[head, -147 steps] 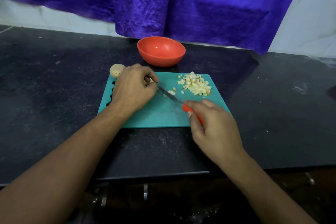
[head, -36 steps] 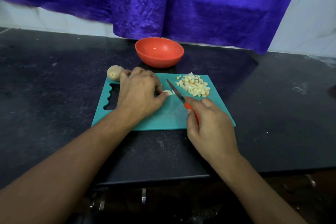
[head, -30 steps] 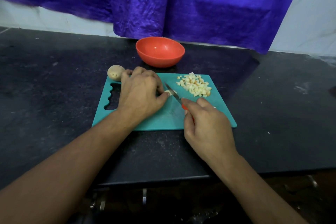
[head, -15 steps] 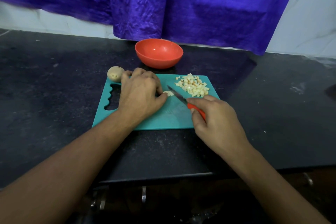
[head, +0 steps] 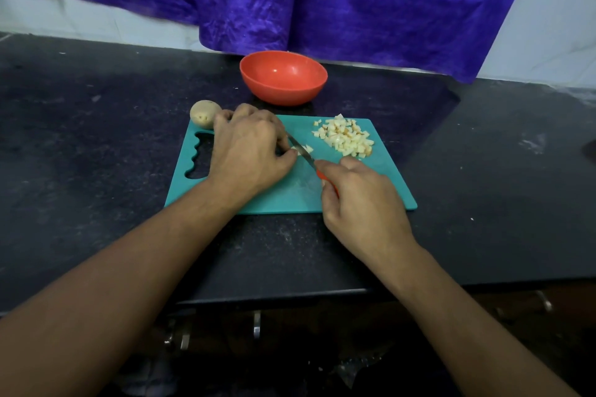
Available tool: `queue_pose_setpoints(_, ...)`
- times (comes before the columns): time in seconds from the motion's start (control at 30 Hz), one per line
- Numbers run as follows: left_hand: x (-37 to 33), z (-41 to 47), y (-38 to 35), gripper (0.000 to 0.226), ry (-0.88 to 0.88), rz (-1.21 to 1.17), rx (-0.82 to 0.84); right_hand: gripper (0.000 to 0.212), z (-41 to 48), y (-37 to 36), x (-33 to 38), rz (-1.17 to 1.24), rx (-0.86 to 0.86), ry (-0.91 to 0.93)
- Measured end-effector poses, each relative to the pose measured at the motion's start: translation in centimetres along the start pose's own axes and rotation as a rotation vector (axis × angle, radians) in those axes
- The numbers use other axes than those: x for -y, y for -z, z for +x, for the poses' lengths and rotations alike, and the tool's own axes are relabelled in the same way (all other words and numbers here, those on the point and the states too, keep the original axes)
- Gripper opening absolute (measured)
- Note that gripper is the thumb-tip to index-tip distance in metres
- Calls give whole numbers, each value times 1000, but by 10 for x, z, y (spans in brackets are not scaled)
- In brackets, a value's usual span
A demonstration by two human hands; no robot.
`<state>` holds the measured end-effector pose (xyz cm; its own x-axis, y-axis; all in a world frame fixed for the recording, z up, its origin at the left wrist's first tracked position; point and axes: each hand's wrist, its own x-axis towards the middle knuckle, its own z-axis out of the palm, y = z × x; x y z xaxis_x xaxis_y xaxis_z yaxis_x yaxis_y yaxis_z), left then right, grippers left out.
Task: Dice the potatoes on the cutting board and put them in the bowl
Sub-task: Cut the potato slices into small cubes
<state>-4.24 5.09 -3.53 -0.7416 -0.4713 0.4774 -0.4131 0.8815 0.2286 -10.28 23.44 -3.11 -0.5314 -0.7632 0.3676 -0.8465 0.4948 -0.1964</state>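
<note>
Dicing looks well under way, though far from finished. The left hand lies on the cutting board with its fingers curled down onto a small pale potato piece. Most of it is hidden beneath them, and only a sliver shows just past the fingertips, on the side toward the right hand. That hand is clenched round the orange handle of a knife, index finger stretched toward the blade. The blade runs from those fingers up to the left fingertips and meets the exposed bit of potato. Whether the edge has reached the board I cannot tell.

Done, by my reading: a heap of diced potato sits on the board beyond the right fingers, apart from the blade.

Left to do:
- The piece under the left fingers needs its last few cuts.
- A whole potato rests on the bench just beyond the left knuckles, by the board's far corner, uncut.
- The orange bowl, further out past both sets of fingers, shows no dice inside as far as the view allows.

I would judge the cutting roughly half done and the bowl step not yet begun.
</note>
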Motion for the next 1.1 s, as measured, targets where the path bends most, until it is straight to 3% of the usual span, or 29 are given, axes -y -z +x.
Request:
queue_pose_setpoints(0.2,0,0,0,24,0,4,-1,35,-1,14,-12,69,91,-2)
queue_pose_setpoints(0.33,1,1,-1,25,26,-29,-4,36,-3,16,-19,231,-44,-105)
queue_pose_setpoints(0.77,3,3,0,12,54,-81,17,38,-4,-2,-1,81,-53,-20)
queue_pose_setpoints(1.1,3,2,0,14,43,-88,19,33,1,8,-3,21,78,24)
